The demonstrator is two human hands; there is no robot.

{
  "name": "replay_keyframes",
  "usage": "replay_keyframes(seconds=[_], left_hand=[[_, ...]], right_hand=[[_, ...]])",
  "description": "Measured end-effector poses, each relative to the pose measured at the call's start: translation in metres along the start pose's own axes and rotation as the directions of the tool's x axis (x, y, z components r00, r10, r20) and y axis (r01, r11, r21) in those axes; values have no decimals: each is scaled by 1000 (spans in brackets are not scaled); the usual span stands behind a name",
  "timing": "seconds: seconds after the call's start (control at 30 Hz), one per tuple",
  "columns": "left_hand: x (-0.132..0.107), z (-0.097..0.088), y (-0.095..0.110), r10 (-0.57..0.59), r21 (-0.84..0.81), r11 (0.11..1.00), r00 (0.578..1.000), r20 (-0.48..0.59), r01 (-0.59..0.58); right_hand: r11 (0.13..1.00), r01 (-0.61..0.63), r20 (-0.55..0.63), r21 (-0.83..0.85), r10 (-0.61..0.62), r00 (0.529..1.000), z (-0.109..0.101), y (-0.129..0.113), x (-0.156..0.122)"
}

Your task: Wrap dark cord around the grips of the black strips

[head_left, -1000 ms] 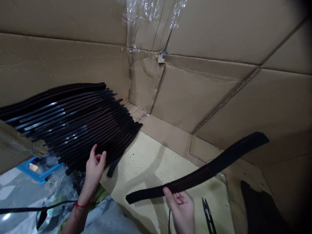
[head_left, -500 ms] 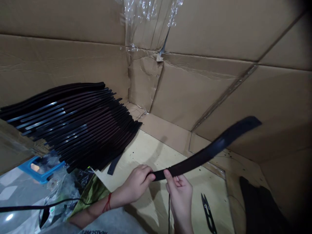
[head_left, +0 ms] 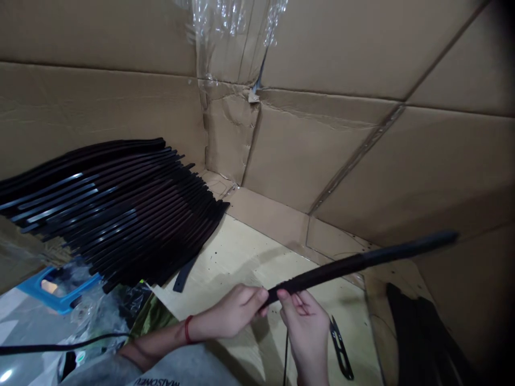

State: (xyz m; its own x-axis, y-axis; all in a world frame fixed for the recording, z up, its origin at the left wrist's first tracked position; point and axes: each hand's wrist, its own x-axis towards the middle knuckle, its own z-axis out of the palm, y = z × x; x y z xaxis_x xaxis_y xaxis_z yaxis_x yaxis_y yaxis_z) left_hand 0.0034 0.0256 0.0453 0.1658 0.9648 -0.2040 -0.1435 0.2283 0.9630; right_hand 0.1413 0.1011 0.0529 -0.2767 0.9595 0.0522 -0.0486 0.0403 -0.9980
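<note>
I hold a long, curved black strip (head_left: 362, 262) with both hands; it runs up and to the right, edge-on to me. My left hand (head_left: 237, 311), with a red thread at the wrist, pinches its near end. My right hand (head_left: 308, 327) grips it just to the right of that. A thin black thread (head_left: 285, 354) hangs down between my hands. On the left lies a fanned stack of several like black strips (head_left: 108, 214). Small black thread snips (head_left: 341, 348) lie on the pale board (head_left: 225, 257) beside my right hand.
Cardboard walls (head_left: 322, 150) enclose the space at the back and sides. A blue plastic object (head_left: 60, 289) and clear plastic wrap lie at the lower left, crossed by a black cable (head_left: 60, 347). More dark pieces (head_left: 422, 332) lie at the lower right.
My left hand left the stack and came over to pinch the strip's near end. The strip has turned edge-on and now lies flatter.
</note>
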Motion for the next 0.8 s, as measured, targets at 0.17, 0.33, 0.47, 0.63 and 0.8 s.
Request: replay_keyframes(seconds=[0.17, 0.33, 0.47, 0.63, 0.8], left_hand=[[6, -6, -5, -115, -40, 991, 957, 267, 130], [7, -3, -9, 20, -58, 998, 998, -61, -23], [8, -3, -4, -31, -102, 994, 995, 94, 40], [13, -2, -1, 68, -59, 996, 997, -36, -70], [14, -1, -2, -63, -68, 995, 989, 136, 73]], right_hand=[[998, -8, 121, -66, 16, 992, -2, -2, -3], [998, 1, 50, -67, 3, 999, 8, -2, -7], [993, -107, 131, 46, 100, 986, 7, 0, -6], [1000, 16, -15, 11, -16, 1000, 6, 6, -8], [997, -2, 132, -81, 12, 991, 5, 9, -7]])
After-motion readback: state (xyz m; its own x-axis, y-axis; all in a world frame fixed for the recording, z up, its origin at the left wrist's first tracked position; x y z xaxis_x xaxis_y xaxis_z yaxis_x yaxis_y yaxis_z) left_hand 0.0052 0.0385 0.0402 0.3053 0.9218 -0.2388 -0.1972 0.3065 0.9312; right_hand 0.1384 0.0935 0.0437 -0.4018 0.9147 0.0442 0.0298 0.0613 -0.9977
